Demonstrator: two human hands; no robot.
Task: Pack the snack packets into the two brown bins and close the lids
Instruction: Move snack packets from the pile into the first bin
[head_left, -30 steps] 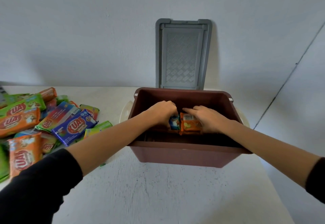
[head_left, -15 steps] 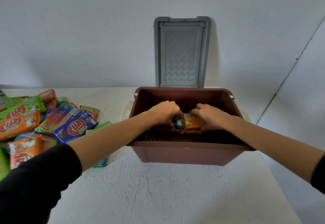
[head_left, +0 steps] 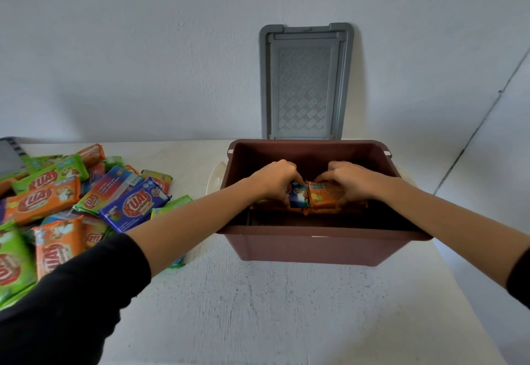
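A brown bin (head_left: 318,247) stands open on the white table, and its grey lid (head_left: 305,83) leans upright against the wall behind it. Both my hands reach inside the bin. My left hand (head_left: 276,176) pinches a blue snack packet (head_left: 298,198). Beside it, my right hand (head_left: 348,179) holds an orange snack packet (head_left: 325,196). The two packets stand side by side over other orange packets low in the bin. A heap of loose packets (head_left: 57,201) in orange, green and blue lies on the table at the left.
Behind the bin a white object (head_left: 214,176) shows at its left side. A grey item (head_left: 10,155) sits at the far left edge by the wall. The table's right edge runs close to the bin.
My hands have drawn closer together inside the bin, pressing the blue and orange packets side by side. The view has shifted slightly right.
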